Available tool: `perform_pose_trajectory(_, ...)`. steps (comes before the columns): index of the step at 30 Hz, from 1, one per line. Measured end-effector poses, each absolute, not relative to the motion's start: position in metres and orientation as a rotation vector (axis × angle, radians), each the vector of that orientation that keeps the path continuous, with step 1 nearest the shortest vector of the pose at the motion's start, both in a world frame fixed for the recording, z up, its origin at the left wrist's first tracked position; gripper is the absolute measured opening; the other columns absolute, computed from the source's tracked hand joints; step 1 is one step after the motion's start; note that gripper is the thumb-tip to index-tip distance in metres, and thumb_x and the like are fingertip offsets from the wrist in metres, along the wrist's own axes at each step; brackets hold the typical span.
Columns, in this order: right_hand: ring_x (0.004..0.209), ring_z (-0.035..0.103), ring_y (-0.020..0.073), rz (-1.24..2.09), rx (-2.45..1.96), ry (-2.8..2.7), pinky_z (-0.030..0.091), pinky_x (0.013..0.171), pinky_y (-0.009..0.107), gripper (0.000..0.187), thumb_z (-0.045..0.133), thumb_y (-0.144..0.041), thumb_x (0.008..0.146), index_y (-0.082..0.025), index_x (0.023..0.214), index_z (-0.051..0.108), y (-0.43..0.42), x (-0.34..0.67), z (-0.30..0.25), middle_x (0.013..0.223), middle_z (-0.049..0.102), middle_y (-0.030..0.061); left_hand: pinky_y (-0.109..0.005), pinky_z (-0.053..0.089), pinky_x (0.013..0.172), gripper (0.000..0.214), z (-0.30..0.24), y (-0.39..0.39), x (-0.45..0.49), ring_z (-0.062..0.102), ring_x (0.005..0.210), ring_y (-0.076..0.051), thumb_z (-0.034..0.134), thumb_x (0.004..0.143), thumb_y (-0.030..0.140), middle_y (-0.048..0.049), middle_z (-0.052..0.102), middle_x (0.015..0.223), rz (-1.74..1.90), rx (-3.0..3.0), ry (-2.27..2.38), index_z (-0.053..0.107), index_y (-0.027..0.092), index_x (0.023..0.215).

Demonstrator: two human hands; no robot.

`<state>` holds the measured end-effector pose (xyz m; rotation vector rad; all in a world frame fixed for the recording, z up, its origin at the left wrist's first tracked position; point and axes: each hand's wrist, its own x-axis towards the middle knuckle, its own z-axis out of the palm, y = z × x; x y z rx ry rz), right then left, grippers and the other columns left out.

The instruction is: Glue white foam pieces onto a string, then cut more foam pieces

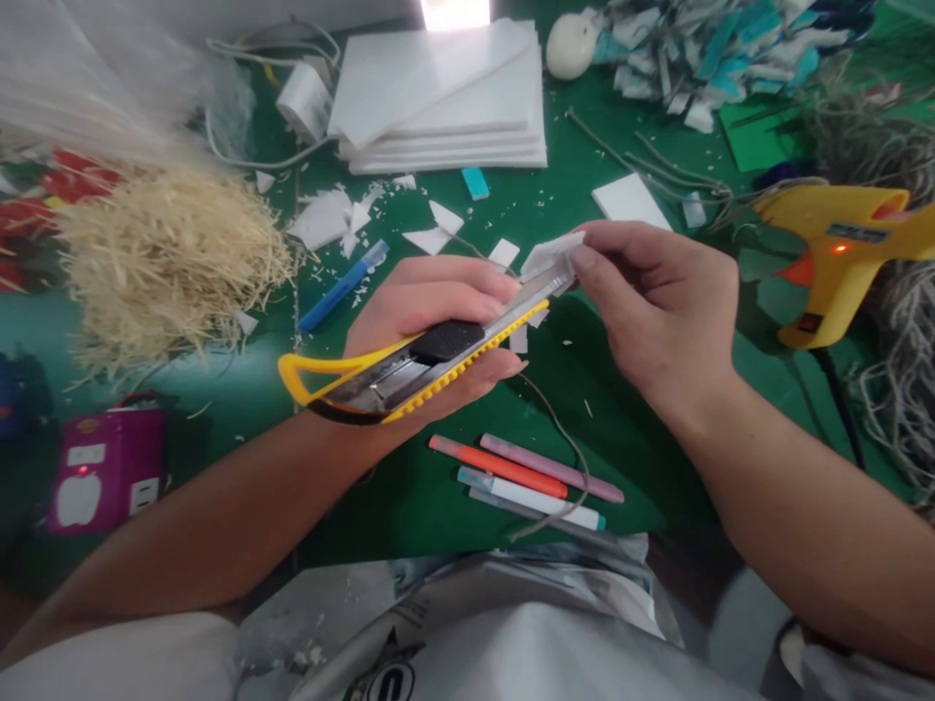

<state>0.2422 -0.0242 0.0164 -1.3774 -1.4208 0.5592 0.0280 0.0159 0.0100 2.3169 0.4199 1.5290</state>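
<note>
My left hand point(430, 312) is closed around a yellow and black utility knife point(409, 365), its blade pointing up and right. The blade tip meets a small white foam piece point(549, 255) that my right hand point(657, 302) pinches between thumb and fingers. Both hands hover over the green table cover point(409, 487), just above several coloured pens point(526, 477).
A stack of white foam sheets point(445, 97) lies at the back. Straw-like shreds point(168, 258) pile up at left. A yellow glue gun point(840, 253) with its light on rests at right beside tangled twine point(898, 370). A blue pen point(343, 285), foam scraps and a purple power strip point(106, 467) lie about.
</note>
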Motion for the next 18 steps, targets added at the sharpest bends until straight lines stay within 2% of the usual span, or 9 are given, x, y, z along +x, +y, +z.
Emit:
perform_pose_trajectory(5, 0.088, 0.08, 0.0226, 0.549, -1.377, -1.433, 0.068, 0.087, 0.042, 0.016, 0.073, -0.041, 0.098, -0.029, 0.096, 0.082, -0.025, 0.242, 0.016, 0.098, 0.084, 0.0009, -0.03, 0.07, 0.09, 0.009, 0.009, 0.017, 0.03, 0.079, 0.099, -0.016, 0.074, 0.1, 0.031, -0.0024, 0.08, 0.102, 1.546, 2.314, 0.417, 0.068, 0.025, 0.103)
perform_pose_trajectory(10, 0.087, 0.079, 0.0216, 0.521, -1.38, -1.439, 0.068, 0.085, 0.039, 0.009, 0.074, -0.032, 0.096, -0.029, 0.095, 0.083, -0.023, 0.244, 0.013, 0.094, 0.083, -0.0008, -0.033, 0.072, 0.087, 0.008, 0.009, 0.016, 0.029, 0.079, 0.098, -0.018, 0.073, 0.1, 0.033, -0.0017, 0.079, 0.101, 1.536, 2.327, 0.421, 0.067, 0.027, 0.102)
perform_pose_trajectory(14, 0.078, 0.078, 0.0192, 0.565, -1.382, -1.378, 0.067, 0.078, 0.037, 0.011, 0.072, -0.026, 0.094, -0.028, 0.093, 0.083, -0.021, 0.244, 0.011, 0.084, 0.08, -0.0029, -0.033, 0.07, 0.095, 0.014, 0.016, 0.01, 0.023, 0.078, 0.107, -0.017, 0.07, 0.104, 0.038, -0.0038, 0.079, 0.111, 1.376, 2.376, 0.476, 0.066, 0.025, 0.108)
perform_pose_trajectory(18, 0.072, 0.076, 0.0173, 0.63, -1.39, -1.335, 0.067, 0.074, 0.034, 0.012, 0.07, -0.024, 0.094, -0.027, 0.087, 0.08, -0.018, 0.244, 0.01, 0.077, 0.077, -0.0036, -0.032, 0.071, 0.092, 0.02, 0.014, 0.008, 0.021, 0.078, 0.105, -0.015, 0.071, 0.103, 0.043, -0.0006, 0.078, 0.109, 1.38, 2.406, 0.452, 0.065, 0.025, 0.108)
